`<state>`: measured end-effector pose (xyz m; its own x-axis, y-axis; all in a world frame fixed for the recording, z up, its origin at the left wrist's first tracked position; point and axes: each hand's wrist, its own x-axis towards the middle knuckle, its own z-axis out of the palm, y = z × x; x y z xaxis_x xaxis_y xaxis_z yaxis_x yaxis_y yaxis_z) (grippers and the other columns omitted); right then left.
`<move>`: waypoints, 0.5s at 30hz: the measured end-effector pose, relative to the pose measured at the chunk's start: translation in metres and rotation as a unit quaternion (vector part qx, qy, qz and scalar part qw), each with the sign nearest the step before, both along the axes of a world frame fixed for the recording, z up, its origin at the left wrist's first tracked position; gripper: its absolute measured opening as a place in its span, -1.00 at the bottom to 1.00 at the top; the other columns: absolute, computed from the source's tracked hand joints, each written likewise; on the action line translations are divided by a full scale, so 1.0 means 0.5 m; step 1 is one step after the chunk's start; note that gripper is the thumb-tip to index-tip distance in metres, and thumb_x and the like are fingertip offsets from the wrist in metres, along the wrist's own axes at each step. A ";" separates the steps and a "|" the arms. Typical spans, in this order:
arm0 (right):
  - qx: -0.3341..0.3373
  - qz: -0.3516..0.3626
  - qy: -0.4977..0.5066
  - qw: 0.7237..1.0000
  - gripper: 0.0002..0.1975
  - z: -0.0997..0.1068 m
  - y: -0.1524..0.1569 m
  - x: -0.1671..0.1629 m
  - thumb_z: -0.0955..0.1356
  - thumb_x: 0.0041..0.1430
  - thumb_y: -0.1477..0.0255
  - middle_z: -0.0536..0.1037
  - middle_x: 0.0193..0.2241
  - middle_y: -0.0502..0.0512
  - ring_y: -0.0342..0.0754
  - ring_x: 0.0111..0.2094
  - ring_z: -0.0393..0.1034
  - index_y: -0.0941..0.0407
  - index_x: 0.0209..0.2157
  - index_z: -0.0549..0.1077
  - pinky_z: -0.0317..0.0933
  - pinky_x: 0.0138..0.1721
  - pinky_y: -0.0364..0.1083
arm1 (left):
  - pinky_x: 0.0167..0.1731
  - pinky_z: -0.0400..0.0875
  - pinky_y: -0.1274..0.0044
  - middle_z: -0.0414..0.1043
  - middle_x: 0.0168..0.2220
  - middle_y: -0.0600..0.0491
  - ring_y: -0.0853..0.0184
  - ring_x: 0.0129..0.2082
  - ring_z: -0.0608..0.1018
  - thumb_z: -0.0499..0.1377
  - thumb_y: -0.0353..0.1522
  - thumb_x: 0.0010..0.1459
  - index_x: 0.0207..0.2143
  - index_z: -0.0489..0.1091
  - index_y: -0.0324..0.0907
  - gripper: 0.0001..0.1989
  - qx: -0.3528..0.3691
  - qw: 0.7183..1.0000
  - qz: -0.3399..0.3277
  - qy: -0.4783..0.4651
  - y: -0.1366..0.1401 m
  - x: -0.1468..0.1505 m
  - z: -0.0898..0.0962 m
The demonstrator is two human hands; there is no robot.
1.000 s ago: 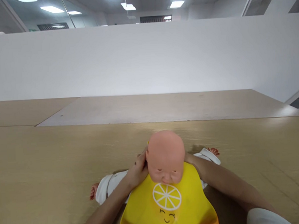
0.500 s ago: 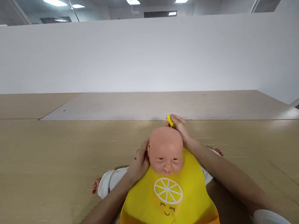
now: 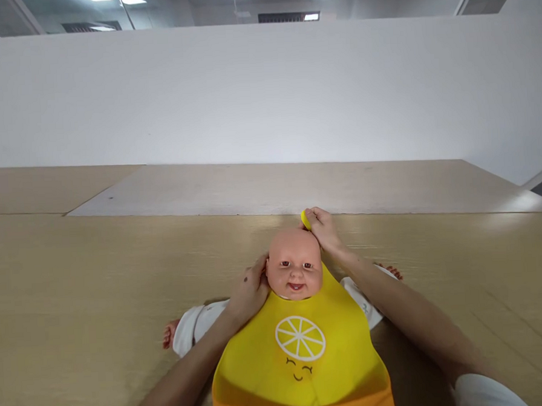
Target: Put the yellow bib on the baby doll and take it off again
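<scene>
A baby doll in white clothes lies face up with a yellow bib over its chest. The bib carries a white lemon-slice print and a smiling face, and its lower pocket is orange. My right hand, beyond the doll's head on the right, pinches the yellow end of the bib's neck strap. Against the left side of the head and neck rests my left hand; its fingertips are hidden behind the head, so whether they grip anything does not show.
The doll lies on a light wooden table, its arms spread out to both sides. A paler board runs along the back of the table. Behind it stands a white partition with glass above.
The doll's head has tipped so that its face and open eyes now point up towards me. My right hand keeps its pinch on the strap end, turned slightly. The view has shifted a little.
</scene>
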<state>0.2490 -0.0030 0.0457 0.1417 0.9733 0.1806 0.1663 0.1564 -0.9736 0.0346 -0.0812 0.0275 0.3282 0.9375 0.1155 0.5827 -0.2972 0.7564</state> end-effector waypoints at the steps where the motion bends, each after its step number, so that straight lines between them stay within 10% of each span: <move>1: -0.005 -0.002 -0.017 1.000 -0.52 -0.002 0.002 0.002 0.24 0.11 -0.03 0.44 -0.54 0.05 -0.17 -0.51 0.31 0.15 -0.48 0.30 0.17 -0.40 -0.16 | -0.22 0.46 0.46 0.60 -0.14 -0.09 0.21 -0.20 0.61 -0.05 -0.50 0.12 0.05 0.39 -0.20 -0.53 0.001 1.000 0.003 0.002 0.000 0.000 0.000; 15: -0.063 -0.010 -0.204 0.977 -0.68 -0.019 0.023 0.019 0.19 0.20 0.31 0.32 -0.58 -0.01 -0.20 -0.50 0.14 0.16 -0.58 0.22 -0.08 -0.42 -0.18 | -0.10 0.42 0.35 0.53 -0.02 -0.17 0.11 -0.06 0.56 -0.04 -0.48 0.12 0.05 0.37 -0.27 -0.55 -0.043 0.997 -0.001 0.059 0.006 -0.001 -0.007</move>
<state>0.2587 0.0085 0.0362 0.1026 0.9891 0.1055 0.5461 0.0326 -0.8371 0.0343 -0.0781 0.0242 0.3364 0.9417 -0.0051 0.6691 -0.2352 0.7049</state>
